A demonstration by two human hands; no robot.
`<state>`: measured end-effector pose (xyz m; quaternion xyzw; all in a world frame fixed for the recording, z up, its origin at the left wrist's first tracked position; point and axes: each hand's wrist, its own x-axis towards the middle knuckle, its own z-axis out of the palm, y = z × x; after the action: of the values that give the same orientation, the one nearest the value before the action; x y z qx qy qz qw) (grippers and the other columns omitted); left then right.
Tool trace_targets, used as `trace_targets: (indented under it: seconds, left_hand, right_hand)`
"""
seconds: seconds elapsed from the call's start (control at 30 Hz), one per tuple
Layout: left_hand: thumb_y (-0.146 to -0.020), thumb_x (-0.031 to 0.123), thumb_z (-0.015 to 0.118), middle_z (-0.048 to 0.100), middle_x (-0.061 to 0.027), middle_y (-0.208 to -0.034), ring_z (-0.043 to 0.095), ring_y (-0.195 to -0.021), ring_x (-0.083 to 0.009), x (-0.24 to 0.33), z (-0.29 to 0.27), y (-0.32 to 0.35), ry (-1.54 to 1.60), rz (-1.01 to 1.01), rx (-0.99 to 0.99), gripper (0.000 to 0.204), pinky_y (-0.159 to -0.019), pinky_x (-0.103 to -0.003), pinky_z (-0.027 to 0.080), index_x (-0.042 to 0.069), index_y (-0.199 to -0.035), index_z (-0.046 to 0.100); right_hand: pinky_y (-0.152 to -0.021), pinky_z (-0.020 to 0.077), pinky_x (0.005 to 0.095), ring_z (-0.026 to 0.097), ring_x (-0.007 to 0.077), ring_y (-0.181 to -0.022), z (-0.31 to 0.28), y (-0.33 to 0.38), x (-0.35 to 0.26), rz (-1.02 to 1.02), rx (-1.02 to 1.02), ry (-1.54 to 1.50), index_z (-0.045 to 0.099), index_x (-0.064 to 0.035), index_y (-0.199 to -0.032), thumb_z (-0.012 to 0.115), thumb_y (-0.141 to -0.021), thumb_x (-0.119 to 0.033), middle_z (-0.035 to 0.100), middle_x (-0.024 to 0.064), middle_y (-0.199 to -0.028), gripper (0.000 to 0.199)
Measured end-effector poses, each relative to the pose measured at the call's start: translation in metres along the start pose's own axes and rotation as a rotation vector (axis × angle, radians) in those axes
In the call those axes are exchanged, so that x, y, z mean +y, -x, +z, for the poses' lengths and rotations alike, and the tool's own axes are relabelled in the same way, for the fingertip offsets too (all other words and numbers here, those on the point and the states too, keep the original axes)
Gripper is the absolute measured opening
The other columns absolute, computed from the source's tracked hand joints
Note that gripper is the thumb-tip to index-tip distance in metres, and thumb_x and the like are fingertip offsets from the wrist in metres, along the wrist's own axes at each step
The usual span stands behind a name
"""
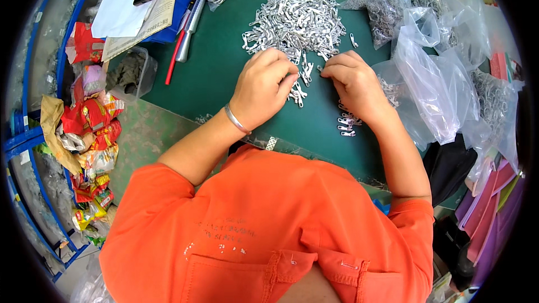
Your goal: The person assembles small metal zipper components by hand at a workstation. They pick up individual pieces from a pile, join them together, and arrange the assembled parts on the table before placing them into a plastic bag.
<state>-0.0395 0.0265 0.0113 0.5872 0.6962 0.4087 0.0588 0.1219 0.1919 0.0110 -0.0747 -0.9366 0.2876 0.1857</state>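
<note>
Far left, a clear tub (pixel 150 73) of stiff plastic, crumpled cloth inside; next to it a slim red pen (pixel 175 56) lies on the smooth green table (pixel 216 39). Your left hand (pixel 266 87) is curled, thumb and forefinger nearly meeting — whether anything is pinched there, I cannot tell. The plain silver bracelet (pixel 237 120) sits at that wrist; it might catch a stray hook.

Ahead of you, the pile (pixel 297 19) of small clips, dull silver metal, slim and hooked, heaped loosely. An outward nudge from your knuckles could start a slide. A few loose clips (pixel 307 73) lie between your hands; being hooked, they may tangle.

Your right hand (pixel 351 81) has its fingertips bunched, a bit of metal showing beside them; gripped or merely touching, I cannot tell. Below its wrist, a short row of clips (pixel 347 126) — a dragged forearm could scatter it. Farther right, thin, wrinkled clear bags (pixel 429 90) crowd your arm and could snag it.
</note>
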Motion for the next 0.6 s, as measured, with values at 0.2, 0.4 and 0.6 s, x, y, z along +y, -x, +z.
trace_targets:
  seconds: [0.2, 0.4, 0.6]
  left_hand:
    - [-0.078, 0.0, 0.072, 0.06, -0.009, -0.093, 0.06, -0.089, -0.0295, -0.013, 0.016, -0.019, -0.111, 0.092, -0.036, 0.02, -0.079, -0.039, 0.048, 0.004, -0.098, 0.071]
    - [-0.076, 0.002, 0.074, 0.057, -0.0094, -0.091, 0.058, -0.087, -0.0304, -0.014, 0.021, -0.023, -0.164, 0.087, -0.08, 0.017, -0.077, -0.04, 0.048, 0.005, -0.092, 0.068]
    - [-0.075, 0.001, 0.075, 0.056, -0.0103, -0.091, 0.058, -0.087, -0.0312, -0.016, 0.016, -0.02, -0.127, 0.094, -0.059, 0.015, -0.076, -0.04, 0.048, 0.003, -0.084, 0.063]
  right_hand:
    - [-0.077, 0.0519, 0.0409, 0.063, 0.0346, -0.091, -0.009, 0.003, -0.009, 0.26, 0.104, -0.093, 0.065, -0.0019, -0.091, 0.063, -0.081, 0.005, 0.066, 0.0135, -0.091, 0.012]
    - [-0.073, 0.0507, 0.0419, 0.062, 0.0343, -0.082, 0.004, 0.007, -0.018, 0.217, 0.105, 0.02, 0.063, -0.003, -0.086, 0.07, -0.079, 0.002, 0.063, 0.0121, -0.084, 0.011]
    - [-0.07, 0.0517, 0.0379, 0.064, 0.0339, -0.075, -0.05, 0.008, -0.029, 0.58, -0.215, -0.247, 0.064, 0.001, -0.086, 0.069, -0.078, 0.006, 0.067, 0.0133, -0.083, 0.011]
